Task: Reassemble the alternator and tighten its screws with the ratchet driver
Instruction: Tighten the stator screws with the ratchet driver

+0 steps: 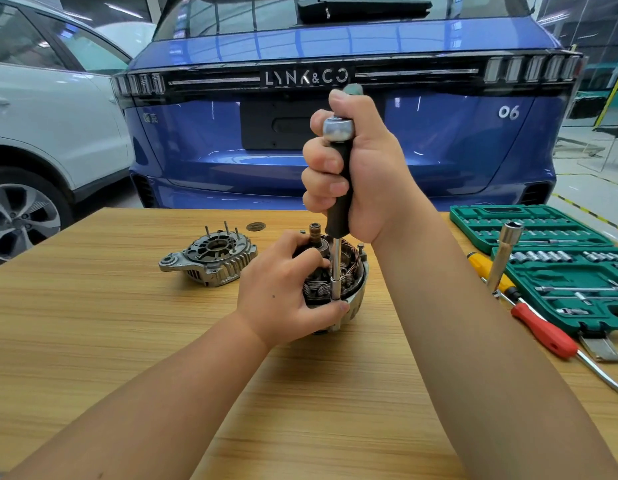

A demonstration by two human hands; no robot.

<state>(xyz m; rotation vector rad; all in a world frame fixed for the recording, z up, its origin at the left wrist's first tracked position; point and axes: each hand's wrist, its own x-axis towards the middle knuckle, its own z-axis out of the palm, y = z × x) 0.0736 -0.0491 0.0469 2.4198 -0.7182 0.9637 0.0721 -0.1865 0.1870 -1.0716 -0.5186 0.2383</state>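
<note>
The alternator body (349,271), with copper windings and its rotor shaft showing, stands on the wooden table (127,323). My left hand (286,289) grips its left side, thumb at the front rim. My right hand (356,168) grips the black handle of the ratchet driver (338,188), held upright; its chrome shaft and socket meet the front rim of the alternator. The separate rear housing cover (210,256), with several studs pointing up, lies to the left on the table.
An open green socket set case (549,244) lies at the right, with a tall chrome socket (504,258) standing by it. A yellow-handled (487,268) and a red-handled screwdriver (546,330) lie beside it. A blue car's rear (335,133) stands just behind the table.
</note>
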